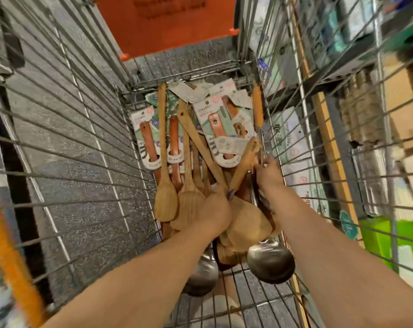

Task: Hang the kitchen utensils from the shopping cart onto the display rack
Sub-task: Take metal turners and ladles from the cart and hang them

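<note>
1. Down inside the shopping cart [87, 138], the utensils fill the floor from the middle up to 12 o'clock. No rack shows clearly. The wire walls have gaps, so a handle could poke through and catch on the way up.
2. Wooden spoons [165, 200] lie crossed over each other in the middle. Pulling one out could drag others along, and they might fall.
3. A steel ladle [270, 261] sits at 5 o'clock of the pile. It looks heavy, so it may swing and bang the wire.
4. The left hand [215, 209] is on the pile, fingers curled round wooden handles. I cannot tell how many. Too many at once could slip loose.
5. The right hand [269, 174] is at 3 o'clock, close to the cart wall. Its fingers pinch a thin metal stem [261, 147]. A small pinch like that could slide off, or the wire could squeeze the fingers.
6. Paper tags [231, 145] at 1 o'clock could snag and tear.
</note>
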{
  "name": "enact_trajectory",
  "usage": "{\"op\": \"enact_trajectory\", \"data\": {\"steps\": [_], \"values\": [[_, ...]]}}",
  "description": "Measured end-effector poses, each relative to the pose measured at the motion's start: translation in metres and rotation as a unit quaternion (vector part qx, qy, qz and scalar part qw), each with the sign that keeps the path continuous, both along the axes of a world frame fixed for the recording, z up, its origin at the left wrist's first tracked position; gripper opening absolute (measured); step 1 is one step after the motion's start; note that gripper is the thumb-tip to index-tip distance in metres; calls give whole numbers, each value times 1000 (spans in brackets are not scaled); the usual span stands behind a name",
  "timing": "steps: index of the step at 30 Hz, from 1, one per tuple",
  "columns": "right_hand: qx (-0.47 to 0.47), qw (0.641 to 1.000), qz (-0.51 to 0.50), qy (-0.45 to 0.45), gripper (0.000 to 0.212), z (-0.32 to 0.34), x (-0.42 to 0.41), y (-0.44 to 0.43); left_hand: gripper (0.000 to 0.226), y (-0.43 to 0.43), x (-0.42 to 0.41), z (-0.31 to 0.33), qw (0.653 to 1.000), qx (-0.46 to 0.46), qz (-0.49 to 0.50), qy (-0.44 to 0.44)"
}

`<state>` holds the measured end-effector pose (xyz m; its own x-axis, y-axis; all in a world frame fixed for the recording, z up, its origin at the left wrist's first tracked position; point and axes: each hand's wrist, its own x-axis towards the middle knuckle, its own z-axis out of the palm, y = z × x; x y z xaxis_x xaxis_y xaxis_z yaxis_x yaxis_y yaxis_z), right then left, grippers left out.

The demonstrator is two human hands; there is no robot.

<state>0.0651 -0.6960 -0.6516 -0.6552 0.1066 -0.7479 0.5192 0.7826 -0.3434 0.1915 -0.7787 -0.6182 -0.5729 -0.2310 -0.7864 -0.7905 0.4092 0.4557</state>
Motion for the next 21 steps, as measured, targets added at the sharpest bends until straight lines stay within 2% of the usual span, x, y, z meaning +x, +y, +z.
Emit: {"op": "enact_trajectory", "data": {"steps": [2, 6, 9, 15, 17, 21], "values": [[-19, 999, -34, 10, 34, 1, 5, 7, 26, -2, -3, -2, 1000, 6, 7, 3], [-75, 994, -84, 7, 13, 3, 17, 20, 28, -8, -4, 0, 998, 35, 50, -1], [-114, 987, -107, -25, 22, 0, 22, 27, 28, -9, -1, 0, 996, 53, 69, -2], [-133, 986, -63, -76, 26, 11, 26, 39, 33, -13, 0, 9, 992, 74, 102, 4], [-132, 986, -46, -95, 21, 15, 25, 40, 32, -16, -2, 12, 992, 70, 102, 0], [-134, 988, -18, -73, 20, 16, 24, 39, 27, -21, -5, 7, 988, 74, 134, -5]]}}
